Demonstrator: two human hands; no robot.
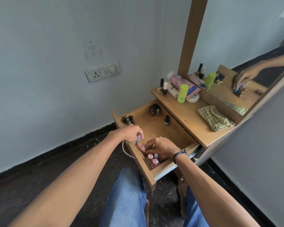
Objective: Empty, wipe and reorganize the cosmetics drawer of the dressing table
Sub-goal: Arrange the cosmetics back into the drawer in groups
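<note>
bottle (138, 137) in left fingers (140, 131), over drawer (154, 126)

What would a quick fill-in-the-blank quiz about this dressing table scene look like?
1. The wooden drawer of the dressing table is pulled ____.
2. The small blue-and-pink bottle is gripped by the person's ____ hand.
3. The crumpled checked cloth lies on the wooden tabletop in front of the ____.
4. The tall cylindrical plastic bottle on the tabletop is lime ____.

Missing words: open; left; mirror; green.
</note>
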